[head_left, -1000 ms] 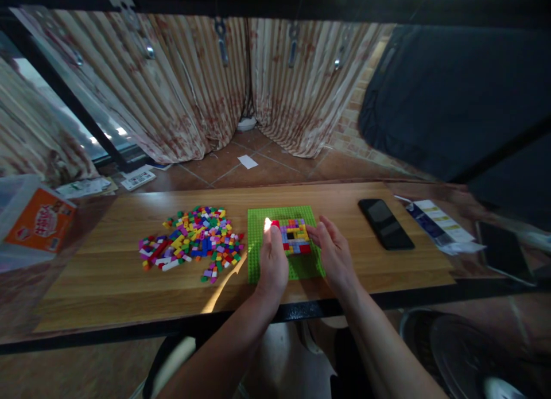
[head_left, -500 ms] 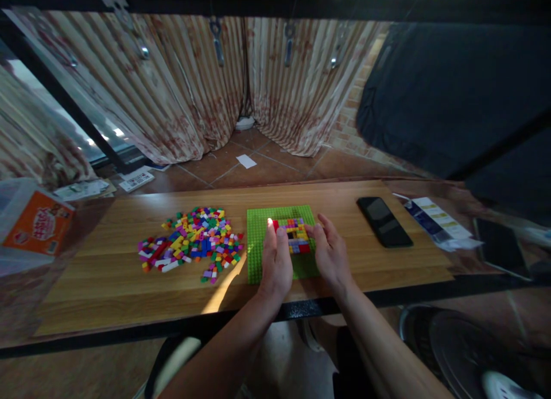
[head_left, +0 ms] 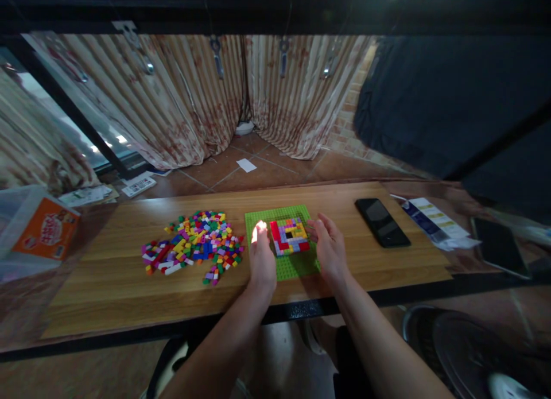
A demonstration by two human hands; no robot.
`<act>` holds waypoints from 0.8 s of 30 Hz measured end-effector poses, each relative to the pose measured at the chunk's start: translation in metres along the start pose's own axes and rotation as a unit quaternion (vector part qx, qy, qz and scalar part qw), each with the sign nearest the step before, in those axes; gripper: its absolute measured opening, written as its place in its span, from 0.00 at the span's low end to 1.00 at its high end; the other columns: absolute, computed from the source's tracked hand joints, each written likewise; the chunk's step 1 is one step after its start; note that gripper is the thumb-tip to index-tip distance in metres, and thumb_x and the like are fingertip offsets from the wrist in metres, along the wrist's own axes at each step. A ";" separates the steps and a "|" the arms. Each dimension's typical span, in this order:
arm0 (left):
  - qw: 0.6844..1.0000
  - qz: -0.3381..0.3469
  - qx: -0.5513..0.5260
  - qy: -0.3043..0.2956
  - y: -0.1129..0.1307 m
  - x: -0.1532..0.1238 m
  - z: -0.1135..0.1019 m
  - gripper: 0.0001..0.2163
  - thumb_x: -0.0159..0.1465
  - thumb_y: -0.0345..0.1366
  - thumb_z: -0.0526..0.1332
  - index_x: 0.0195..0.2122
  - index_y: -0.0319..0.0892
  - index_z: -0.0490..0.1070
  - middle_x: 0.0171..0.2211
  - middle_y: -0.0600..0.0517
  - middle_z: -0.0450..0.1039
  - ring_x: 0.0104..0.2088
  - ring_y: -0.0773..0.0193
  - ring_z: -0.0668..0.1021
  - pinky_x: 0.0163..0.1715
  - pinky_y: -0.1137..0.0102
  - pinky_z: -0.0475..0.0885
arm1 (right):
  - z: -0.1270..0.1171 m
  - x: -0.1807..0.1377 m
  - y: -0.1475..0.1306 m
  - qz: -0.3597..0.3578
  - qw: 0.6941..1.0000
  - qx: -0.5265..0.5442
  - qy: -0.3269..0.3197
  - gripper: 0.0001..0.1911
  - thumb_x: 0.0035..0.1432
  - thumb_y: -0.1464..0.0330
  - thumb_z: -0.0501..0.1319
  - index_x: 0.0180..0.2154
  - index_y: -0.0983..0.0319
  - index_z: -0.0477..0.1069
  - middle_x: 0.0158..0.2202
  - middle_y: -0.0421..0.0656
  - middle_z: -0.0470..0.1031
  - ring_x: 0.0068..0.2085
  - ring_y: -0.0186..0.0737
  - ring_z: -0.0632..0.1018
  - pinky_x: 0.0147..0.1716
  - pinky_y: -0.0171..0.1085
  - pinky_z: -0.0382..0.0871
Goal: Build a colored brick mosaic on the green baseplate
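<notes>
A green studded baseplate point(head_left: 293, 270) lies on the wooden table, with a block of coloured toy bricks point(head_left: 289, 246) built on its middle. Red, lavender, yellow and orange bricks surround a small dark gap in it. My left hand point(head_left: 262, 264) is at the plate's left side, fingers stretched forward and fingertips in bright sunlight; it is apart from the built block. Over the plate's right edge, my right hand point(head_left: 330, 247) has its fingers apart beside the block, and nothing shows in it. Left of the plate spreads a pile of loose toy bricks point(head_left: 193, 241).
A black phone point(head_left: 382, 222) lies to the right on the wooden table point(head_left: 120, 295). Beyond the right end are printed papers point(head_left: 437, 218) and a dark tablet-like slab point(head_left: 501, 247). A clear plastic box with an orange label point(head_left: 49, 229) stands at the far left.
My left hand has moved left, away from the brick block, uncovering its red left side. My right hand has stayed nearly in place. The view has tilted slightly.
</notes>
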State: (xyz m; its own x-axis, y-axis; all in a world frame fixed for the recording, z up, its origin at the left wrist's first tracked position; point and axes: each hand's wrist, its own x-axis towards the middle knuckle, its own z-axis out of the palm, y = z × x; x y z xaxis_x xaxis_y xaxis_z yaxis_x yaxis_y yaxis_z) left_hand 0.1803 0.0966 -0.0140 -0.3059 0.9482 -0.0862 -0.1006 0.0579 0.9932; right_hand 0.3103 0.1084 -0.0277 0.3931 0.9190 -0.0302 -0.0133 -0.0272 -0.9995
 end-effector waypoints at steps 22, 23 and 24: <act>0.816 0.117 0.445 -0.349 0.060 0.048 -0.125 0.09 0.51 0.29 0.61 0.31 0.43 0.80 0.27 0.51 0.78 0.32 0.61 0.77 0.36 0.66 0.70 | 0.008 0.000 -0.020 0.008 0.999 0.032 -0.004 0.16 0.47 0.57 0.66 0.33 0.62 0.76 0.28 0.43 0.79 0.29 0.38 0.77 0.28 0.36 0.70; 0.812 0.121 0.451 -0.351 0.061 0.048 -0.126 0.09 0.51 0.28 0.61 0.31 0.43 0.80 0.27 0.51 0.78 0.32 0.60 0.77 0.37 0.66 0.70 | 0.009 0.000 -0.020 0.011 0.999 0.034 -0.007 0.16 0.46 0.57 0.66 0.33 0.63 0.76 0.28 0.43 0.79 0.28 0.38 0.77 0.28 0.37 0.70; 0.807 0.122 0.457 -0.354 0.061 0.048 -0.126 0.09 0.51 0.28 0.61 0.31 0.44 0.80 0.27 0.51 0.78 0.32 0.60 0.77 0.37 0.65 0.69 | 0.009 0.000 -0.020 0.013 0.999 0.034 -0.011 0.16 0.46 0.57 0.67 0.32 0.63 0.76 0.28 0.43 0.79 0.28 0.38 0.77 0.28 0.37 0.71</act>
State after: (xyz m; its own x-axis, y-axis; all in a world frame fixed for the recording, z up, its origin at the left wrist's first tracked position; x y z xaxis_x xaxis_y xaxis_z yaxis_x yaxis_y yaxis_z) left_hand 0.0402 0.1064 0.0324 0.4397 0.8880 -0.1348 0.7194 -0.2584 0.6447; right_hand 0.3021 0.1124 -0.0074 0.3707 0.9271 -0.0559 -0.0859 -0.0257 -0.9960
